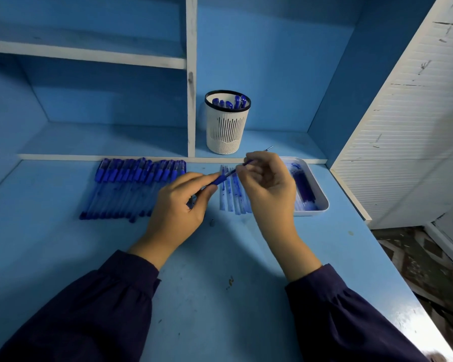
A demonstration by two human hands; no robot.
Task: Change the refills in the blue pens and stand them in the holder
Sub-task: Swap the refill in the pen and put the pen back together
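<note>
1. The left hand (178, 207) grips a pen barrel (219, 180), thumb and fingers curled round its blue grip section, with the open end pointing up and to the right.
2. The right hand (270, 184) pinches a thin refill (234, 171) between thumb and forefinger. The refill's metal tip pokes out beyond the knuckles, toward the back of the desk.
3. Barrel and refill share one long axis, slanting from lower left to upper right. The refill's near end is at or just inside the barrel's mouth (how deep it sits cannot be told).
4. The next move probably turns on that line. Whether the refill is to slide in or draw out, the right hand would have to travel along the slant while the left holds the barrel at the same tilt.
5. The holder (226, 126) stands on the low shelf behind the hands, nearer the right hand, with several blue pens upright in it.
6. On the blue desk (194, 283), a row of blue pens (136, 186) lies left of the hands and loose refills (233, 194) lie under them. A white tray (324, 205) with more refills sits to the right, and a small metal piece (212, 222) lies between the wrists.
7. There is open space above the hands along the slant, and the holder stands well apart from the refill's tip
</note>
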